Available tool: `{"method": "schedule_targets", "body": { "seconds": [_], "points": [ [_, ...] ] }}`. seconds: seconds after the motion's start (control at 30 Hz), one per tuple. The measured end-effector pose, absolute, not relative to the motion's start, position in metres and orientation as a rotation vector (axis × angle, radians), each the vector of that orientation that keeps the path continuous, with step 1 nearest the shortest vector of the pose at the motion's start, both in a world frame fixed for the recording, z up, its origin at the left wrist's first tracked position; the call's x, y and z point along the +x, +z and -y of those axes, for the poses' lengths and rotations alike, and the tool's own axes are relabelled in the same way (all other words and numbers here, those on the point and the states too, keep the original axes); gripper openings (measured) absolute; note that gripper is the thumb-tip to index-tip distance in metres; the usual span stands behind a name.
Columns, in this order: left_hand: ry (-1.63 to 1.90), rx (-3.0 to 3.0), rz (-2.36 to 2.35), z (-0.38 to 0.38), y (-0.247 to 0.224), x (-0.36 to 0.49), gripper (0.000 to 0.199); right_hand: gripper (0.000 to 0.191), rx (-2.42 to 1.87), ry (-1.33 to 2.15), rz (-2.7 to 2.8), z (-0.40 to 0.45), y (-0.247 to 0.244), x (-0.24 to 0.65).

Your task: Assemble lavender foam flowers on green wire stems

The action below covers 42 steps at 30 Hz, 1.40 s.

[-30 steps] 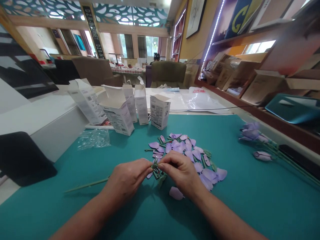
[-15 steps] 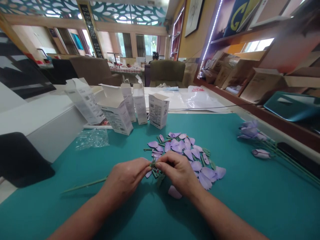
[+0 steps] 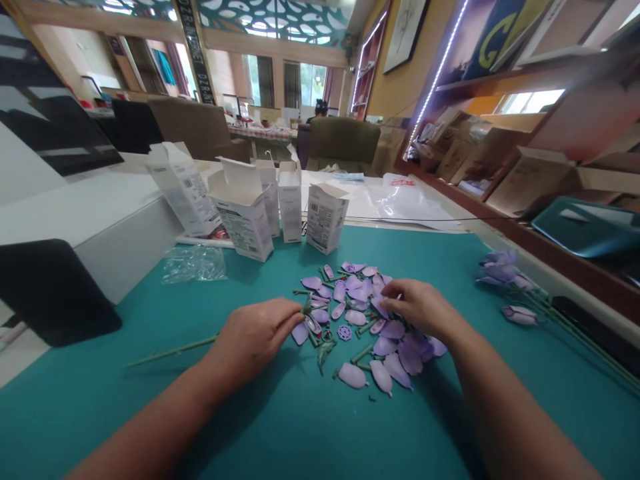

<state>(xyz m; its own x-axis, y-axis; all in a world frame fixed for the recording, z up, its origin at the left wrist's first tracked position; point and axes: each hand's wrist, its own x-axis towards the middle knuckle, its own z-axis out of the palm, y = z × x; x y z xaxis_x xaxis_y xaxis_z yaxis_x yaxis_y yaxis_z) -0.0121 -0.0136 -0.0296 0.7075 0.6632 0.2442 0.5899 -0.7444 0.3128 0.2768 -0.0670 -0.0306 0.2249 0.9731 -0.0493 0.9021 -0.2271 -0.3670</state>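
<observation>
My left hand (image 3: 263,330) pinches a green plastic flower stem (image 3: 173,353). The stem's long end sticks out to the left behind the hand, and its leafy tip shows at the fingertips. My right hand (image 3: 420,305) hovers at the right side of a pile of lilac petals (image 3: 353,377), thumb and fingers a little apart and touching or just above a petal. Whether a piece is between those fingers is hard to see. Among the petals lie short green stem pieces, a green leaf (image 3: 326,353) and a purple spoked ring (image 3: 345,333).
Assembled lilac flowers (image 3: 500,267) with long stems lie at the right by a black object. Opened white boxes (image 3: 245,227) and crumpled clear plastic (image 3: 195,264) stand or lie behind the teal mat (image 3: 240,427). A black panel (image 3: 55,293) is at left.
My right hand has left the stem tip and moved right to the petals. My left hand still holds the stem at nearly the same place. The view has shifted slightly.
</observation>
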Motion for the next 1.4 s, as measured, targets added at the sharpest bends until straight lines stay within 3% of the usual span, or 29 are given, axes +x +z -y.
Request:
{"method": "schedule_targets", "body": {
  "seconds": [0.1, 0.23, 0.47, 0.63, 0.77, 0.97, 1.4],
  "points": [
    [0.482, 2.704, -1.006, 0.014, -0.03, -0.011, 0.033, 0.021, -2.348, 0.362, 1.762, 0.065, -0.045, 0.276],
    [0.451, 2.698, -1.023, 0.013, -0.033, -0.009, 0.033, 0.016, -2.361, 0.318, 1.763, 0.061, -0.058, 0.27],
    [0.526, 2.697, -0.993, 0.007, -0.045, -0.012, 0.038, 0.022, -2.217, 0.45, 1.605, 0.071, -0.046, 0.298],
    [0.483, 2.679, -0.992, 0.005, -0.048, -0.012, 0.04, 0.009, -2.237, 0.674, 1.708, 0.079, -0.04, 0.303],
    [0.459, 2.681, -1.001, 0.005, -0.044, -0.01, 0.042, 0.013, -1.984, 0.868, 1.551, 0.076, -0.046, 0.296],
    [0.455, 2.676, -1.0, 0.005, -0.041, -0.01, 0.04, 0.014, -2.226, 0.539, 1.602, 0.08, -0.039, 0.311],
    [0.471, 2.672, -0.976, 0.007, -0.041, -0.011, 0.038, 0.022, -2.549, 0.382, 1.579, 0.09, -0.037, 0.345]
  ]
}}
